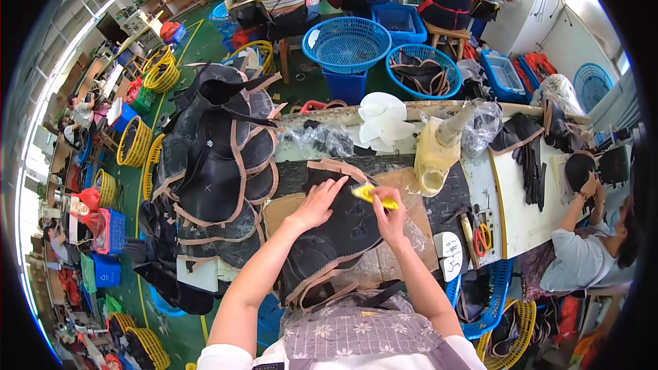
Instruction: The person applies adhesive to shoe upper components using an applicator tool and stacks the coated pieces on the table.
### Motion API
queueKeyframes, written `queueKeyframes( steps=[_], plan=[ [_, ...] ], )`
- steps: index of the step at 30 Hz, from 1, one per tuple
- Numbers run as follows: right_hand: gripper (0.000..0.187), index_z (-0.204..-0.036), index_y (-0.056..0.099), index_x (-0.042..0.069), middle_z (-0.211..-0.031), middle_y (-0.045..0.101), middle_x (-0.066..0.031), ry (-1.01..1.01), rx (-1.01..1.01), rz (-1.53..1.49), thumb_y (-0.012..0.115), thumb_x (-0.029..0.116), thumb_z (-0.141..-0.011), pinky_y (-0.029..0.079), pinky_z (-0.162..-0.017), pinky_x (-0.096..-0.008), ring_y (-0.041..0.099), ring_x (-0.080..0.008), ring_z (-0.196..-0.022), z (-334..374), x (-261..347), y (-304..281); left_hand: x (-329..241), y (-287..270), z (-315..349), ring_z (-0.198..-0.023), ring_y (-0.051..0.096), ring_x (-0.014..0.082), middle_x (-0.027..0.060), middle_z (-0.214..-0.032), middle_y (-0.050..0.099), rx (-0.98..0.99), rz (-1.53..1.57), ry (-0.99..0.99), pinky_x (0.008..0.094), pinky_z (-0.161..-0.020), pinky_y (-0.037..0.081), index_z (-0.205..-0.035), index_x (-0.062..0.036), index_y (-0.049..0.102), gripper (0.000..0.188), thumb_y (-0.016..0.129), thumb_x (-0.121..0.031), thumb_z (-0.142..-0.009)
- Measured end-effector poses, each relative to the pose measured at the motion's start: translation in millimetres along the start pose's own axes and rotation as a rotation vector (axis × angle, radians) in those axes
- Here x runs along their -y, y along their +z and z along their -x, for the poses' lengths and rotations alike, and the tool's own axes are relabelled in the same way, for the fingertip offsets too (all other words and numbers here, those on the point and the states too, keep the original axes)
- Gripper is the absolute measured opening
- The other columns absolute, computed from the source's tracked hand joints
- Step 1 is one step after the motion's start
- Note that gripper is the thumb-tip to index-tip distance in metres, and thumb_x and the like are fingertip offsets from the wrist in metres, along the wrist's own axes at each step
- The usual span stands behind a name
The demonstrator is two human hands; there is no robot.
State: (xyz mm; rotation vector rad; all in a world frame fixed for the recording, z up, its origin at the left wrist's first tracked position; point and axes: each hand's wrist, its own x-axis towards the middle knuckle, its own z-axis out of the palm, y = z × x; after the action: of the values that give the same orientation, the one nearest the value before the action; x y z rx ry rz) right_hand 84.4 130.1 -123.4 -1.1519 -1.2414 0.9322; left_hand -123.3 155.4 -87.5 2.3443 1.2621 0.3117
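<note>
A black leather boot upper [329, 233] with a tan zigzag-cut edge lies in front of me on a sheet of cardboard [282, 214]. My left hand [317, 207] rests flat on its upper left part, fingers stretched out. My right hand [391, 220] is closed round the yellow handle of a small brush [363, 192]. The brush's pale bristles point left, over or on the leather close to its far tan edge; contact cannot be made out. Left of the cardboard, several similar black leather pieces [212, 164] lie overlapped in a heap.
A pale yellow, crusted jug [436, 157] stands beyond the cardboard's right side, near white rounded sheets [384, 120] and clear plastic wrap [482, 127]. Orange-handled scissors [482, 238] lie at right. A co-worker [582, 253] sits at the right. Blue baskets [347, 45] stand behind the bench.
</note>
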Motion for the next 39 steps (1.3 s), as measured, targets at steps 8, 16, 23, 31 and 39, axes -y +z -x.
queueKeyframes(
  steps=[8, 16, 23, 31, 39],
  plan=[
    [0.015, -0.086, 0.052, 0.001, -0.078, 0.066, -0.0082, 0.019, 0.001, -0.019, 0.061, 0.012, -0.087, 0.049, -0.062, -0.0274, 0.063, -0.0161, -0.071, -18.1, -5.4, -3.4, -2.5, -1.8, -3.0, -0.106, 0.047, 0.0325, 0.0146, -0.113, 0.043, 0.027, 0.002, -0.010, 0.0414, -0.087, 0.038, -0.143, -0.0101, 0.016, 0.096, 0.068, 0.005, -0.064],
    [0.023, -0.085, 0.054, 0.001, -0.060, 0.061, -0.0085, 0.350, -0.002, 0.284, 0.067, 0.020, -0.085, 0.043, -0.048, -0.0243, 0.059, -0.0119, -0.052, 76.5, -26.9, -39.5, 3.6, 7.0, 0.0, -0.103, 0.048, 0.0298, 0.0125, -0.109, 0.044, -0.023, -0.080, 0.026, 0.0388, -0.085, 0.038, -0.143, -0.0091, 0.019, 0.096, 0.068, 0.005, -0.062],
    [0.018, -0.083, 0.054, 0.001, -0.061, 0.060, -0.0090, -0.064, -0.256, 0.385, 0.063, 0.016, -0.086, 0.045, -0.050, -0.0246, 0.059, -0.0144, -0.053, 89.8, -43.3, -44.2, -4.2, 5.0, -1.5, -0.101, 0.047, 0.0319, 0.0136, -0.109, 0.045, -0.016, -0.080, 0.031, 0.0397, -0.086, 0.037, -0.143, -0.0103, 0.020, 0.094, 0.068, 0.002, -0.064],
    [0.014, -0.083, 0.060, 0.001, -0.067, 0.057, -0.0062, -0.169, -0.390, 0.559, 0.063, 0.015, -0.086, 0.039, -0.052, -0.0238, 0.051, -0.0106, -0.056, -43.2, -17.4, -123.6, -1.4, -5.3, 24.6, -0.114, 0.045, 0.0301, 0.0129, -0.118, 0.048, -0.336, -0.062, 0.080, 0.0383, -0.099, 0.033, -0.134, -0.0071, 0.034, 0.078, 0.070, -0.004, -0.065],
    [0.026, -0.078, 0.061, 0.005, -0.060, 0.057, -0.0015, 0.339, -0.218, -0.047, 0.058, 0.027, -0.091, 0.038, -0.040, -0.0212, 0.049, -0.0067, -0.044, 14.7, -8.3, -77.0, 49.7, 34.8, 57.4, -0.097, 0.054, 0.0176, 0.0080, -0.109, 0.052, -0.375, 0.714, -0.371, 0.0300, -0.083, 0.047, -0.119, -0.0034, 0.052, 0.049, 0.072, -0.011, -0.075]
  ],
)
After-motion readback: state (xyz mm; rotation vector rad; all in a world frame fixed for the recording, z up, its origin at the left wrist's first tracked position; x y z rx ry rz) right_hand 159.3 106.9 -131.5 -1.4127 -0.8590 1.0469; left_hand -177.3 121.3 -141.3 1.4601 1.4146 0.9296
